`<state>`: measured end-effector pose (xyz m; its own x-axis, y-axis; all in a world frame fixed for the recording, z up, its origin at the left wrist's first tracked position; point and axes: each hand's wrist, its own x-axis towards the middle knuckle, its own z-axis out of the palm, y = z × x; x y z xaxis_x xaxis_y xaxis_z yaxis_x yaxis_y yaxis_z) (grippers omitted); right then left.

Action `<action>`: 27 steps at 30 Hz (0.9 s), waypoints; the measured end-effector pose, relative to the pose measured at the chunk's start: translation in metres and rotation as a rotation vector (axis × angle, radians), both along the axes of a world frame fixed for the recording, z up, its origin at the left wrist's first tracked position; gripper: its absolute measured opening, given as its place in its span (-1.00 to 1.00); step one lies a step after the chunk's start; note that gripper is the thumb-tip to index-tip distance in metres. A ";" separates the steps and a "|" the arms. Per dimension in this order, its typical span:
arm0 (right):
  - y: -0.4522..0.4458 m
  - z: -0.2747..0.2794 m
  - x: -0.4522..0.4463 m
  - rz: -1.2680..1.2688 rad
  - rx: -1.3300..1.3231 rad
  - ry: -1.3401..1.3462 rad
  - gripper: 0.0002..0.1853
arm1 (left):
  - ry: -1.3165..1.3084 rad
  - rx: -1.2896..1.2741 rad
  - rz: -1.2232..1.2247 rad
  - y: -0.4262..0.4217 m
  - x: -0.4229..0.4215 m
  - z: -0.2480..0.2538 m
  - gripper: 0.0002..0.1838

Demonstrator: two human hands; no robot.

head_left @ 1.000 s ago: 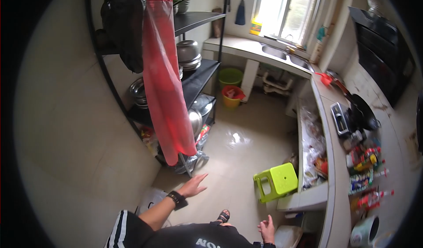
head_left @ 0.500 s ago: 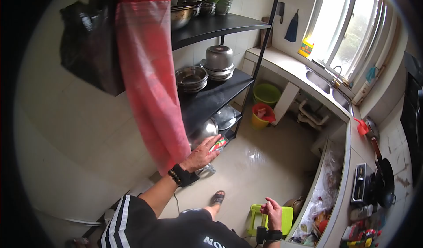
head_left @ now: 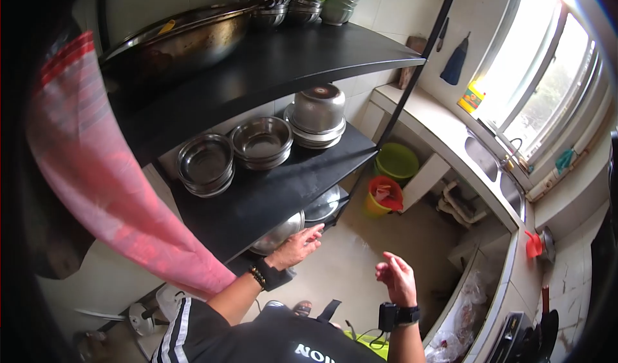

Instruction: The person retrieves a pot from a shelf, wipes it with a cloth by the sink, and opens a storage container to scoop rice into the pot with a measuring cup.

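My left hand (head_left: 297, 248) reaches out in front of the lower shelf, its fingers stretched and holding nothing that I can see. Close behind it are a metal lid or basin (head_left: 278, 233) and a glass-topped lid (head_left: 323, 205). My right hand (head_left: 397, 280) is raised over the floor with its fingers loosely bent and apart, nothing visible in them. On the middle shelf (head_left: 257, 205) stand stacked steel basins (head_left: 205, 160), a second stack of basins (head_left: 261, 141) and an upturned metal pot (head_left: 318, 108). A pink-red plastic curtain (head_left: 122, 182) hangs beside my left arm.
A large wok (head_left: 187, 47) and stacked bowls (head_left: 337, 9) occupy the top shelf. Green (head_left: 397, 160) and yellow-red buckets (head_left: 383, 197) stand beyond the rack. The counter with sinks (head_left: 481, 157) runs along the right. A lime-green plastic object (head_left: 367, 343) is low near my right arm.
My view has moved closer to the rack, and the curtain has shifted left. My right hand has risen. The small red-and-green packet seen by my left hand is no longer visible.
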<state>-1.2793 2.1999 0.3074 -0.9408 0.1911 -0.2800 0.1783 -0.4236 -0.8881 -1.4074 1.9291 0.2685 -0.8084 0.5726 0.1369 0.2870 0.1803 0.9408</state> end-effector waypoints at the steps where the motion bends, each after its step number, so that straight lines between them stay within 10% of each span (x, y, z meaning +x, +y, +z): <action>1: 0.004 0.011 -0.024 0.037 0.003 0.001 -0.67 | -0.035 0.016 0.007 -0.002 -0.001 0.010 -0.51; 15: 0.005 -0.024 -0.383 0.226 -0.208 0.071 -0.69 | -0.315 0.039 0.565 -0.052 0.039 -0.002 -0.58; 27: -0.017 -0.016 -0.460 0.339 -0.154 -0.024 -0.88 | -0.301 -0.053 0.866 -0.015 0.042 0.016 -0.60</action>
